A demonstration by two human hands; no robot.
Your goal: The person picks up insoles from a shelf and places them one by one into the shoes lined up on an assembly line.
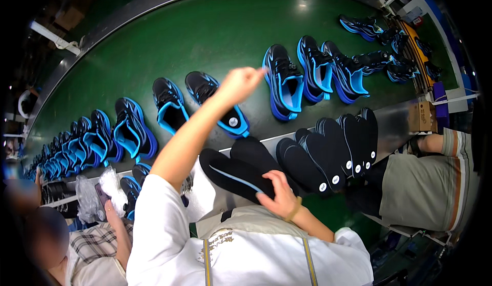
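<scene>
My left hand point(241, 86) reaches over the green belt with its fingers curled. Its fingertips come up against the side of a black and blue sneaker point(279, 83); what they hold, if anything, is hidden. Under my left forearm lies another sneaker point(202, 86), a round white sticker on the insole at its heel. Close to my body, my right hand point(279, 193) grips a black insole point(230, 173) with a light blue edge, thumb and fingers closed around its near end. Beside it a second black insole point(251, 152) lies partly covered.
Fanned black insoles point(307, 158) with white stickers lie along the metal ledge to the right. A long row of sneakers point(92, 137) runs left, more sneakers point(384, 63) right. Another person's hand point(110, 209) is by plastic bags point(92, 196); a seated person point(420, 191) is at right.
</scene>
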